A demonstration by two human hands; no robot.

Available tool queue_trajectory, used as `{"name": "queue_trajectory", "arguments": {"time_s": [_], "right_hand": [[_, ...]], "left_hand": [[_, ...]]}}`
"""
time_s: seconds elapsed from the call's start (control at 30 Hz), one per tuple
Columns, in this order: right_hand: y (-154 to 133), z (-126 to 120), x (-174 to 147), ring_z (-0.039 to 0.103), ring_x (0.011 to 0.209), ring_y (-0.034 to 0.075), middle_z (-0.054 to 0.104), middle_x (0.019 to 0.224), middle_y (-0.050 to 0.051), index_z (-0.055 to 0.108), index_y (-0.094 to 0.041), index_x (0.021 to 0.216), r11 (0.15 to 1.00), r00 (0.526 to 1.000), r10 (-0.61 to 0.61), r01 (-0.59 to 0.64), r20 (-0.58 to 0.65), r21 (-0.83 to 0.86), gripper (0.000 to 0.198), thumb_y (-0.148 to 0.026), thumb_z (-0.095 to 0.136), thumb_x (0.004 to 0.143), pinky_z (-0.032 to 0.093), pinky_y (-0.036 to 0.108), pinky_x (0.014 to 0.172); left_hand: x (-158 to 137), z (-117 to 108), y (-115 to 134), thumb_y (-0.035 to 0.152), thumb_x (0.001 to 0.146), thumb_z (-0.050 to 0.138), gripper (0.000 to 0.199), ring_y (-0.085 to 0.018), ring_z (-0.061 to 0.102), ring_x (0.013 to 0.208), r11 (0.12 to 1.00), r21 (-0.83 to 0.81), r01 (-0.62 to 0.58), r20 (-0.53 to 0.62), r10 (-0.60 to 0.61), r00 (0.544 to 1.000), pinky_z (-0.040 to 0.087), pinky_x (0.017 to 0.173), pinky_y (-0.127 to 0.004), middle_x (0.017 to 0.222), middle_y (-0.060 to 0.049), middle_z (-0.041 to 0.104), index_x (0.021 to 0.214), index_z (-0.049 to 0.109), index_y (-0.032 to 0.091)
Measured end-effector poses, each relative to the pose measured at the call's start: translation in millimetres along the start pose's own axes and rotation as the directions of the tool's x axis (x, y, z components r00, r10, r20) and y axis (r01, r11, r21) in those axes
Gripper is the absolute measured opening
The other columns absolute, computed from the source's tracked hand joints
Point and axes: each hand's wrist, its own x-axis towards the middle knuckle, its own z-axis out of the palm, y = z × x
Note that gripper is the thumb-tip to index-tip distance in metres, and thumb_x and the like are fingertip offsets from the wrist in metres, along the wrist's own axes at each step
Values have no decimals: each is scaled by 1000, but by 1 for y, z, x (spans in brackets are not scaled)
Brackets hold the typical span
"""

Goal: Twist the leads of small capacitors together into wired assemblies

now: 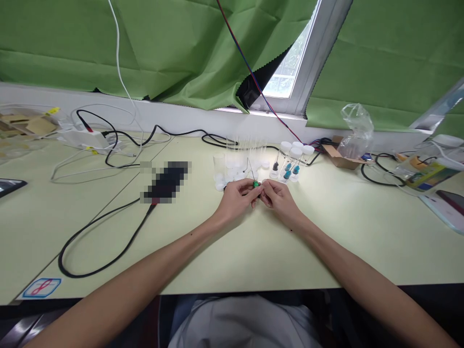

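My left hand (237, 197) pinches a small green piece (256, 184) between thumb and fingers, with a thin dark wire standing up from it. Close against it, my right hand (279, 198) has its fingertips pressed together at the piece; what they grip is too small to make out. Just behind my hands stand several clear tubes (219, 171), some without caps. To their right, capped clear tubes (286, 162) hold black and teal pieces with thin stems. A loose white cap (266, 165) lies between the two groups.
A pixelated dark device (166, 181) with a looping black cable (67, 249) lies to the left. Farther back are a white power strip (87, 137) and a cardboard box (342, 154) with a plastic bag. A phone (451, 203) rests at the right. Cables run along the wall.
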Motion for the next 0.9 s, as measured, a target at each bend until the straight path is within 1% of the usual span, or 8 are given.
{"name": "queue_trajectory", "arguments": {"time_s": [0.2,0.33,0.4,0.5,0.57,0.7,0.8,0.9], "right_hand": [[4,4,0,33,47,10,41,50,-5,46,-20,60,997,998,28,-31,-51,-73,50,-57,51,93,25,27,49],[12,7,0,35,45,10,43,48,-4,45,-20,58,991,995,45,-56,-95,-124,52,-58,48,94,27,26,48],[14,9,-1,35,44,9,43,47,-4,44,-20,58,990,991,66,-80,-119,-118,52,-58,49,94,27,26,47],[13,12,-1,32,40,8,40,43,-5,42,-20,56,992,986,104,-113,-133,-63,51,-55,52,92,24,26,44],[11,12,-2,28,38,7,38,40,-6,41,-20,55,990,982,140,-142,-129,-4,51,-55,55,90,20,25,43],[7,11,-2,22,35,5,34,38,-7,43,-20,54,966,967,241,-230,-82,119,51,-56,61,85,13,25,42],[3,9,-1,21,35,5,33,38,-8,44,-19,54,942,954,295,-283,-48,178,51,-56,64,83,11,25,41],[1,7,0,21,35,4,32,39,-8,45,-18,54,922,942,334,-322,-23,216,50,-53,65,83,11,24,41]], "left_hand": [[-1,1,-3,44,87,62,33,-13,51,57,995,86,-41,-37,44,998,39,57,-28,60,-1,57,68,64,16],[-3,5,-8,38,88,60,32,-13,52,59,995,88,-46,-47,51,998,40,59,-27,60,-1,58,66,63,16],[-4,7,-10,36,88,59,32,-13,53,58,996,84,-35,-71,41,997,41,59,-26,59,0,57,64,59,15],[-4,8,-12,33,88,58,32,-13,52,56,993,113,-26,-102,38,994,41,58,-26,57,0,55,61,57,15],[-3,8,-13,32,89,57,31,-12,52,55,991,132,-32,-103,46,994,41,57,-26,58,0,55,63,58,15],[-4,7,-13,30,89,55,30,-12,51,56,979,195,-61,-100,82,992,40,57,-26,58,0,56,63,57,15],[-4,6,-13,26,90,54,31,-12,48,56,951,289,-107,-97,140,985,37,57,-26,57,1,54,60,53,16],[-3,4,-15,21,90,54,31,-11,42,57,887,424,-183,-79,237,968,34,58,-27,58,2,52,60,49,17]]}}
